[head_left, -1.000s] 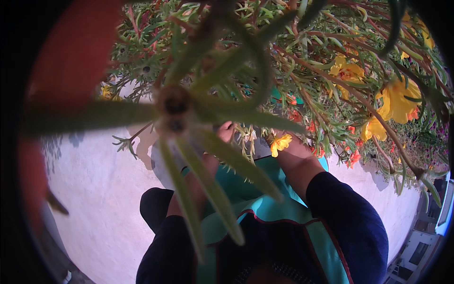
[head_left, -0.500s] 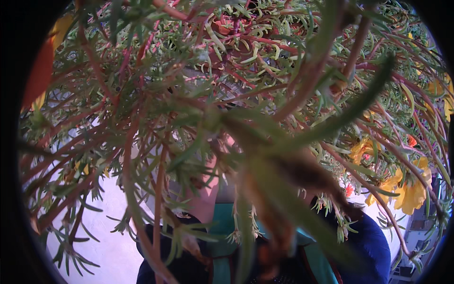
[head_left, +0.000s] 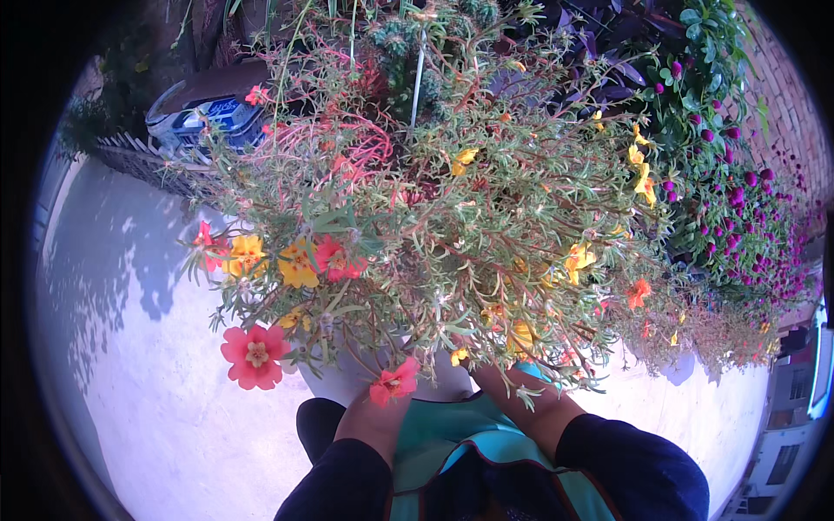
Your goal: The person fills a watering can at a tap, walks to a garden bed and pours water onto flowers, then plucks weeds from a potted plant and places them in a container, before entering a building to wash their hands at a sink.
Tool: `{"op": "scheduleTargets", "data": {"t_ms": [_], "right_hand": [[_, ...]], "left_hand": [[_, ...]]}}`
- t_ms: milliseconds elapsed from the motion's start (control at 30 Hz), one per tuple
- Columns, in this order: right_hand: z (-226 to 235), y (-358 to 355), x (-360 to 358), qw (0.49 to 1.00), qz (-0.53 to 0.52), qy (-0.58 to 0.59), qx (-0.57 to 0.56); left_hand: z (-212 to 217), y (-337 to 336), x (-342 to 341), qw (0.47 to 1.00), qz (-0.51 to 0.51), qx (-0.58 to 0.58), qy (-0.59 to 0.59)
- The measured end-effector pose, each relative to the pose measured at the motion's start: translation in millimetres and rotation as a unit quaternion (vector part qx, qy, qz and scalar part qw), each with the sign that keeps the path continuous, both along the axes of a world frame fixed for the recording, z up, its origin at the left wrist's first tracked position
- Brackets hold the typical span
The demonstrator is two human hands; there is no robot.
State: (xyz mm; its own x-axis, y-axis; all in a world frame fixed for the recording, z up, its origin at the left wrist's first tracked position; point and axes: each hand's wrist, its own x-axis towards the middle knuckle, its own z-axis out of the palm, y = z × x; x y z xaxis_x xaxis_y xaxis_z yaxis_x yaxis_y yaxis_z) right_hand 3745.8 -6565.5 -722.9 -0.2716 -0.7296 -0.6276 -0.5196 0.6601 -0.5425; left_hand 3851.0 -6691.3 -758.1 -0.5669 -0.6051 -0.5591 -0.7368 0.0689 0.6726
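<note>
We see a leafy green bush dotted with round magenta flower heads (head_left: 734, 208). Above it, we find a cluster of broad, glossy green leaves (head_left: 705, 39), and to its upper left a plant with long, dark purple leaves (head_left: 604, 52). A curved reddish brick surface (head_left: 786, 95) runs beyond its upper right. Well to the bush's left, we make out a blue-and-white container (head_left: 217, 120). Lower left of the bush spreads a pale, smooth floor (head_left: 174, 399); below it we notice a whitish building with a dark window (head_left: 782, 464).
</note>
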Motion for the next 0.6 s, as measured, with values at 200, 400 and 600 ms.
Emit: {"op": "scheduleTargets", "data": {"t_ms": [200,400,600], "right_hand": [[241,6,18,0.993,-0.04,-0.044,-0.098],[542,56,16,0.971,-0.072,-0.09,-0.207],[699,173,-25,0.7,-0.085,-0.587,-0.397]], "left_hand": [[243,33,12,0.989,-0.007,0.114,0.095],[525,55,27,0.907,-0.074,0.217,0.353],[722,93,8,0.799,-0.258,0.399,0.367]]}}
